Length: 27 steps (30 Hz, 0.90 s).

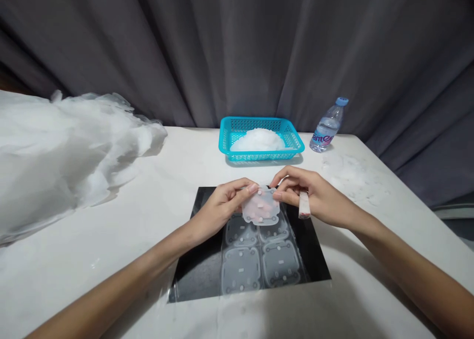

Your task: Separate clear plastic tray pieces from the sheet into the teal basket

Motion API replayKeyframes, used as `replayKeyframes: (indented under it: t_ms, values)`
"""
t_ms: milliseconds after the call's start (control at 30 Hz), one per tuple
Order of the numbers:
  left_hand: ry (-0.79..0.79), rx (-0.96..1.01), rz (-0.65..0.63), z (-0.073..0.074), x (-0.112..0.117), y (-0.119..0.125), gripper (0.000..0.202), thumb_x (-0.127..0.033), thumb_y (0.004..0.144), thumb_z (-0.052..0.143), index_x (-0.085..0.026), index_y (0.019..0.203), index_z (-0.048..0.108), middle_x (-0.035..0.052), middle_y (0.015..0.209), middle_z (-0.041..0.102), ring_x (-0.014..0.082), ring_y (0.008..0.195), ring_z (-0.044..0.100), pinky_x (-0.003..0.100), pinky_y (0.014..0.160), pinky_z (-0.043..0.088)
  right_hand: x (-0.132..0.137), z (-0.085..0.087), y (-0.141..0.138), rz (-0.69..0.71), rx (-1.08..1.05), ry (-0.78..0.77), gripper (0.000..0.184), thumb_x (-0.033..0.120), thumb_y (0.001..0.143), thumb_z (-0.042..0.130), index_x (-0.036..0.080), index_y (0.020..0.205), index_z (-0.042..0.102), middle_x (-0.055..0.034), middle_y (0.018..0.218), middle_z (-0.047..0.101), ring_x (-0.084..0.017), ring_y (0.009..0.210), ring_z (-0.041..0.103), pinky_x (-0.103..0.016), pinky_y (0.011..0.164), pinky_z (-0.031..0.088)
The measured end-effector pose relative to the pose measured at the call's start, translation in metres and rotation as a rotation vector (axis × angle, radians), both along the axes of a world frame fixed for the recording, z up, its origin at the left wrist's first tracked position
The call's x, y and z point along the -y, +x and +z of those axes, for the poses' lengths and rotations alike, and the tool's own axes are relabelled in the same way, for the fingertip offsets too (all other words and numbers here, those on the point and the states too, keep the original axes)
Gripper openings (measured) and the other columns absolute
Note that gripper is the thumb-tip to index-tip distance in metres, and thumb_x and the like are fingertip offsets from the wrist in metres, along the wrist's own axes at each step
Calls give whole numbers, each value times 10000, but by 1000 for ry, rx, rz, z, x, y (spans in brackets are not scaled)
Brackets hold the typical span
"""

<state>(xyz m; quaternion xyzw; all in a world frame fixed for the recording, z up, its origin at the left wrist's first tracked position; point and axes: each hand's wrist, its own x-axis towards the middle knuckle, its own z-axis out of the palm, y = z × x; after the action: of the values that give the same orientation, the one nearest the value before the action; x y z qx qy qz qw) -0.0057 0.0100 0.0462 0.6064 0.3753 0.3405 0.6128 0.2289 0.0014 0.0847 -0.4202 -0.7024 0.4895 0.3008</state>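
Observation:
A translucent square plastic piece (260, 208) with scalloped edges and small white marks is held up over the black mat (200, 270). My left hand (227, 198) pinches its upper left edge between thumb and fingers, and some fingers show pinkish through it. At the upper right corner, the thumb and index finger of my right hand (303, 190) close on the same piece. A whitish strip (304, 204) sits at a finger of my right hand; whether it is wrapped on or held I cannot tell. Several similar square pieces (241, 269) lie on the mat below.
Behind the mat stands a blue perforated basket (224, 140) with a white heap (259, 140) inside. A water bottle (328, 126) is right of it. White scraps (351, 173) lie at the right of the table (122, 275). A large translucent white bundle (66, 151) fills the left.

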Motion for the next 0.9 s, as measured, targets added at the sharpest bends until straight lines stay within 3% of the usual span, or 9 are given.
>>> replayKeyframes:
  t_ms: [233, 400, 633, 733, 833, 900]
  values:
    - [227, -76, -24, 0, -1, -8, 279, -428, 1033, 627, -210, 1037, 801, 56, 1006, 745, 183, 890, 651, 257, 776, 502, 5, 5, 6, 13, 48, 140, 192, 405, 988, 696, 225, 969, 635, 29, 717, 587, -140, 644, 464, -275, 602, 371]
    - [252, -71, -53, 1, 0, -10, 242, -383, 1057, 614, -245, 1053, 812, 34, 1017, 753, 163, 901, 659, 242, 797, 493, 11, 9, 8, 17, 101, 182, 99, 299, 993, 690, 233, 937, 640, 16, 785, 622, -145, 678, 470, -280, 621, 376]
    - [243, -89, -45, 5, -1, -9, 261, -403, 1052, 620, -221, 1022, 805, 32, 985, 733, 151, 859, 632, 229, 767, 487, 12, 10, 7, 4, 107, 165, 87, 310, 994, 684, 231, 988, 647, 17, 774, 627, -148, 687, 514, -282, 640, 399]
    - [160, -55, -22, 6, -1, -7, 303, -455, 1022, 654, -188, 965, 786, 27, 922, 699, 143, 811, 615, 217, 716, 488, 9, 8, 7, -9, 78, 127, 103, 300, 999, 676, 226, 1051, 627, 28, 755, 644, -142, 677, 540, -276, 654, 416]
    - [-82, 43, -20, 5, 0, -3, 336, -499, 974, 710, -166, 959, 750, 10, 830, 654, 131, 730, 609, 218, 673, 518, 6, 6, 7, -17, 46, 94, 139, 306, 1022, 640, 231, 1129, 594, 39, 741, 641, -135, 653, 555, -265, 638, 408]
    - [-240, 112, -33, 4, 1, -1, 347, -499, 959, 731, -154, 992, 737, 19, 843, 665, 143, 750, 644, 253, 720, 571, 5, 5, 8, -22, 64, 106, 148, 316, 1035, 616, 236, 1159, 606, 31, 779, 634, -133, 664, 560, -261, 628, 397]
